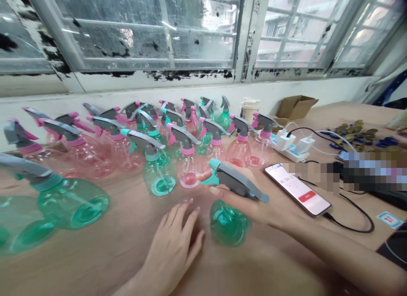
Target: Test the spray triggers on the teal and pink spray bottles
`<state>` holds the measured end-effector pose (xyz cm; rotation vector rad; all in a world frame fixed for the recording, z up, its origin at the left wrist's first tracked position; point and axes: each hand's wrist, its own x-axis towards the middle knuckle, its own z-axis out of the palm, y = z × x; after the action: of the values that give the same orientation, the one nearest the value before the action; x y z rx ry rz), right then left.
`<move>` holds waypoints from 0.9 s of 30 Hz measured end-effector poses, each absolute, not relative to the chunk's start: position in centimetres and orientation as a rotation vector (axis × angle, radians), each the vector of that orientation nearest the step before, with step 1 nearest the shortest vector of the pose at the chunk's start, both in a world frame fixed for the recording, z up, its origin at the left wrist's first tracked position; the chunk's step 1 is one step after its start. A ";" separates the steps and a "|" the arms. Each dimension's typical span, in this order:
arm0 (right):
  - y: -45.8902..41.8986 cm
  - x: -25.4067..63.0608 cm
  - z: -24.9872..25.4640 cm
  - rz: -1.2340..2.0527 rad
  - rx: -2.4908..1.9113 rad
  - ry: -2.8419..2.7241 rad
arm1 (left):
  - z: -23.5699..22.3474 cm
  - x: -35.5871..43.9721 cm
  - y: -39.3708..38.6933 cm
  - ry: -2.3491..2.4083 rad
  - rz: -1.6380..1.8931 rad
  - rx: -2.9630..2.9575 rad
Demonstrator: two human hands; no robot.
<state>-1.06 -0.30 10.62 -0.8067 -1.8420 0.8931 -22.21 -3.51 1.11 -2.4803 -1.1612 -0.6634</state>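
Note:
My right hand (254, 202) is closed around the neck of a green spray bottle (229, 223) with a grey and teal trigger head (235, 181), which stands on the wooden table (95, 262). My left hand (173, 245) lies flat on the table just left of that bottle, fingers stretched and apart, holding nothing. Behind them stand several pink and green spray bottles (187, 160) with grey trigger heads, in rows toward the wall. A large green bottle (73, 202) stands at the near left.
A phone (297, 189) with a lit screen lies right of my right hand, on a black cable. Behind it are a white power strip (288, 147) with chargers, a paper cup (250, 109), an open cardboard box (295, 107) and a pile of small parts (356, 132).

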 end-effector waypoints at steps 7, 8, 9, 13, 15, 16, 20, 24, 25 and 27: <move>1.3 -3.0 9.7 1.078 -0.620 -1.802 | 0.0 -22.9 -3.2 -1.261 -0.532 -2.472; 1.4 -3.0 9.5 1.097 -0.597 -1.794 | -0.1 -23.0 -3.1 -1.259 -0.516 -2.478; 1.5 -3.1 9.3 1.109 -0.576 -1.785 | -0.2 -23.0 -3.1 -1.259 -0.506 -2.485; 2.1 -3.4 8.8 1.100 -0.492 -1.764 | -0.3 -22.9 -3.2 -1.284 -0.525 -2.498; 2.3 -3.7 8.9 1.096 -0.474 -1.768 | -0.3 -22.8 -3.3 -1.310 -0.531 -2.490; 2.5 -3.9 8.9 1.108 -0.478 -1.777 | -0.3 -22.7 -3.4 -1.328 -0.528 -2.479; 3.0 -4.4 9.1 1.127 -0.492 -1.838 | -0.1 -22.5 -3.6 -1.391 -0.493 -2.436; 3.1 -4.4 9.0 1.119 -0.495 -1.840 | 0.1 -22.4 -3.6 -1.386 -0.477 -2.446; 3.1 -4.3 9.0 1.120 -0.494 -1.827 | 0.2 -22.4 -3.6 -1.380 -0.484 -2.444; 3.0 -4.3 9.0 1.109 -0.495 -1.812 | 0.2 -22.4 -3.5 -1.370 -0.501 -2.436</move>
<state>-4.34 3.00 9.03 -0.4950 -1.8115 1.1086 -22.41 -3.51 0.25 -2.4355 -1.3697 -0.5015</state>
